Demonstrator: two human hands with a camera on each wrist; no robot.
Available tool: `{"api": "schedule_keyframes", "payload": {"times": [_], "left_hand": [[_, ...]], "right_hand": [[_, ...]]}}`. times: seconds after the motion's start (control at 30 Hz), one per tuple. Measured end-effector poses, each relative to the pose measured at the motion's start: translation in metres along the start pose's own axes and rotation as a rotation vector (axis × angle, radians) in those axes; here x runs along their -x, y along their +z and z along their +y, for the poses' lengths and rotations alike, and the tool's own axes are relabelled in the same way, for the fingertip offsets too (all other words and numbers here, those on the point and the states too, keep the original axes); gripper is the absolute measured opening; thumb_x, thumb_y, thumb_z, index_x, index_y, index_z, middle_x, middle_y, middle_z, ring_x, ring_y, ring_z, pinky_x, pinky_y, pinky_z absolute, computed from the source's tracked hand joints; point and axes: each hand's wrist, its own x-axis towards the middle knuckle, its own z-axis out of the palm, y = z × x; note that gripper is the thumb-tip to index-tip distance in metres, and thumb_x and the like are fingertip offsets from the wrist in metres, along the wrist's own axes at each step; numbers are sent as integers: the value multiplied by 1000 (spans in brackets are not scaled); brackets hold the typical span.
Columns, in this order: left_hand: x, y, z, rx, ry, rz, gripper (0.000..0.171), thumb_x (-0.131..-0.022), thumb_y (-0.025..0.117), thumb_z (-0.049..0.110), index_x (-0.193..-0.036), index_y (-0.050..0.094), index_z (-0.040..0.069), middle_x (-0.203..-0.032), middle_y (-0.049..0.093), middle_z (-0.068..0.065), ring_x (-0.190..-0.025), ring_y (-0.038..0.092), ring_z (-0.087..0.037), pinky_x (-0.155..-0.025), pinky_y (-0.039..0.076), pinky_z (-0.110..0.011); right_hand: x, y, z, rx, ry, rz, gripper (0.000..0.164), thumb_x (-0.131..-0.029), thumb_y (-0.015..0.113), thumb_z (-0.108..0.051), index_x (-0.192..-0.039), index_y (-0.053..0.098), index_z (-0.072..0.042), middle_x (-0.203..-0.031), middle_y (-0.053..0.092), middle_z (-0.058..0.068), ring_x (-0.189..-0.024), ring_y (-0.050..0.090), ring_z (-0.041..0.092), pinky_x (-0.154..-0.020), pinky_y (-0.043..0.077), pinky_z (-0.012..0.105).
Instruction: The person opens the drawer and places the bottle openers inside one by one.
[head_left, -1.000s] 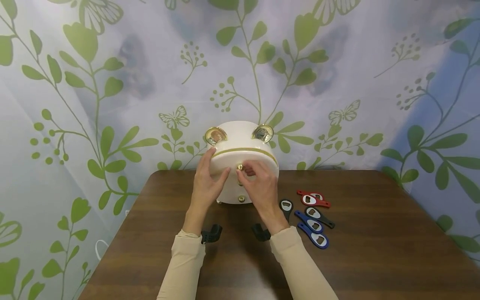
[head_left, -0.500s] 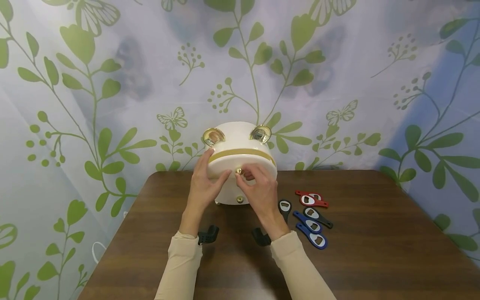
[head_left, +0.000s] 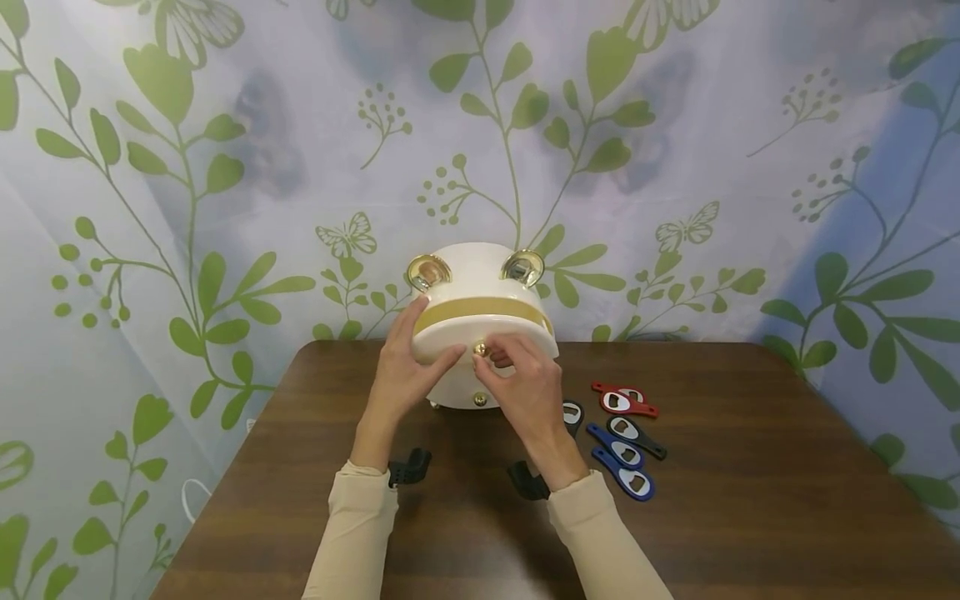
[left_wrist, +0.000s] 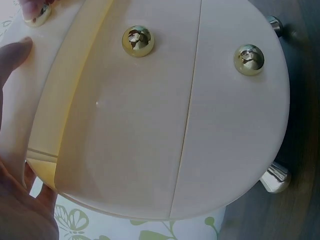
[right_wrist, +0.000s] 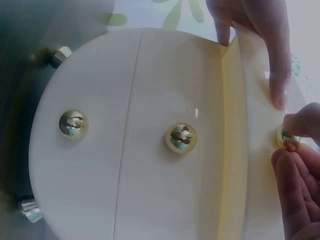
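A small white rounded chest of drawers [head_left: 471,260] with gold knobs stands at the back of the table. Its top drawer [head_left: 480,327] is partly pulled out, baring a gold-yellow side strip [left_wrist: 70,90]. My right hand [head_left: 525,379] pinches the top drawer's knob [right_wrist: 281,137] between thumb and fingers. My left hand [head_left: 397,367] rests on the chest's left side, fingers stretched along the edge and thumb touching the drawer front. Below, the middle knob [right_wrist: 181,138] and bottom knob [right_wrist: 74,124] sit on drawers that are closed.
Several bottle openers lie right of the chest: red ones [head_left: 628,402], black ones [head_left: 637,433] and blue ones [head_left: 624,479]. Two gold ear-like pieces [head_left: 429,272] top the chest. Behind the wooden table [head_left: 720,517] hangs a leaf-patterned cloth [head_left: 675,125].
The top drawer has slid out toward me, widening the gold strip. My right hand came nearer with the knob; my left thumb moved slightly along with the drawer front.
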Motion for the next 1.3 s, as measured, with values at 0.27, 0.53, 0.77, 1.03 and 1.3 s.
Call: {"api": "schedule_keyframes", "payload": {"times": [0.27, 0.53, 0.77, 1.03, 1.3], "left_hand": [[0, -4, 0, 15, -1, -32, 94, -82, 87, 40, -160, 39, 17, -163, 40, -6, -148, 40, -28, -114, 40, -56], [-3, -9, -4, 21, -37, -104, 102, -81, 87, 45, -163, 31, 24, -167, 33, 2, -148, 39, -24, -114, 40, -56], [-1, -13, -6, 57, -47, -150, 107, -78, 88, 50, -164, 27, 31, -168, 29, 7, -149, 38, -23, -114, 39, -56], [1, -16, -4, 76, -66, -189, 110, -77, 88, 53, -165, 23, 36, -169, 26, 9, -149, 38, -21, -115, 39, -54], [0, -20, -4, 105, -69, -214, 106, -81, 86, 47, -165, 23, 34, -170, 24, 8, -152, 34, -22, -117, 36, -55]], "right_hand": [[0, -6, -4, 47, -18, -24, 22, -81, 87, -16, -96, 74, -6, -89, 72, 7, -73, 74, 17, -70, 62, 34], [1, -13, -7, 82, -69, -41, 21, -81, 86, -15, -95, 72, -8, -88, 70, 4, -72, 72, 15, -70, 62, 32], [4, -20, -12, 102, -83, -59, 19, -82, 85, -15, -94, 72, -8, -87, 70, 4, -74, 70, 15, -70, 62, 32], [5, -24, -15, 107, -91, -78, 22, -80, 87, -15, -93, 71, -7, -87, 71, 4, -73, 70, 16, -70, 62, 32], [7, -27, -16, 115, -133, -83, 20, -81, 86, -16, -93, 71, -8, -84, 70, 2, -72, 70, 13, -67, 61, 31]]}}
